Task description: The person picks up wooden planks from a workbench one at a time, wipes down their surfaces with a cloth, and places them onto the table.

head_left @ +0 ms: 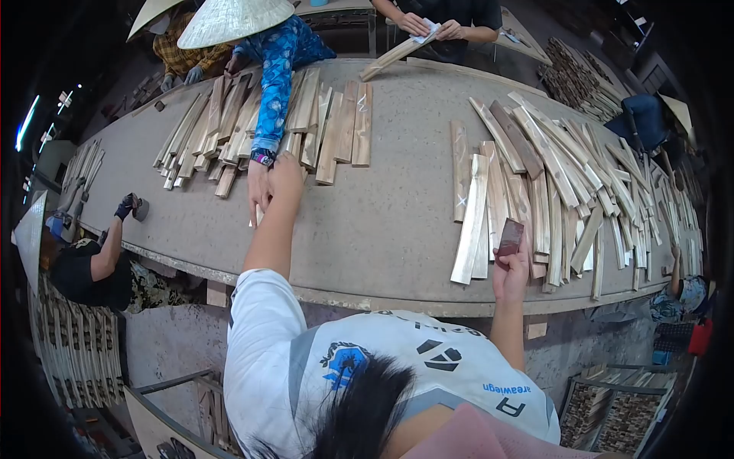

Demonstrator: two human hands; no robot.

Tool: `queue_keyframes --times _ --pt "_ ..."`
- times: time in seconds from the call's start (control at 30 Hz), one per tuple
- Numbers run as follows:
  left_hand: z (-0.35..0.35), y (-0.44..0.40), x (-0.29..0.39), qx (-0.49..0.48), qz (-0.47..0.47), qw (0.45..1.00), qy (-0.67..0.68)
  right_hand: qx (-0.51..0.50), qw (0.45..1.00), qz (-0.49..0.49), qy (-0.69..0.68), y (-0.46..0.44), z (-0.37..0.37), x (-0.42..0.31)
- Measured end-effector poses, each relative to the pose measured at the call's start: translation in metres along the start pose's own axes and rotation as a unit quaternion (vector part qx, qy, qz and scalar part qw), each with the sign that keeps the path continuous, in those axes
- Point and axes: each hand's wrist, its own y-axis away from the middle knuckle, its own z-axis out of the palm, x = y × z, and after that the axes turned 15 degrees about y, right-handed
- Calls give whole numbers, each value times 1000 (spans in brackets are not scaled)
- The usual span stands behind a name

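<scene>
Two hands, well apart: my right hand (511, 277) grips a flat, dark red block (510, 236), long axis toward the bench's (397, 214) far edge, above its near edge, right of centre. I cannot tell whether my left hand (286, 177) is closed. Smooth, streaky wooden strips (469, 222) overlap alongside the block. Left, a co-worker's hand (260, 193) and blue patterned sleeve (274, 99) partly hide more slats (345, 126).

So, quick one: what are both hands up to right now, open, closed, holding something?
Left hand: beside a co-worker's hand; can't tell if open or closed.
Right hand: closed on a dark red block.
</scene>
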Motion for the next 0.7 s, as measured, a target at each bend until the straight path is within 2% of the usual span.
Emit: queue_keyframes --times 0.07,0.13,0.2,0.23,0.33,0.4,0.43,0.5,0.53,0.63,0.7 --pt "-30 26 13 -17 5 1000 -6 -28 999 -6 15 -5 -4 9" --pt "-68 76 30 -3 105 993 -58 -28 1000 3 6 -8 -3 17" --pt "-83 136 41 -75 102 992 -17 -29 999 12 -2 -11 0 21" --pt "-95 158 48 -77 100 992 -19 -46 999 23 -10 -13 4 23" --pt "-104 194 55 -160 42 986 25 -92 993 56 -56 -15 16 30" --pt "-74 193 55 -160 -100 953 238 -128 981 78 -122 -18 27 34" --pt "-70 192 55 -174 -95 951 236 -131 976 86 -148 -18 34 36" --pt "-62 193 50 -127 -104 935 315 -154 963 113 -189 -20 38 42" --pt "-62 199 46 -135 -102 933 317 -147 965 114 -186 -17 40 42" --pt "-83 212 22 -46 -72 928 362 -150 955 141 -213 -23 49 39" --pt "-97 229 8 -40 -38 949 310 -176 956 146 -181 -24 49 43"
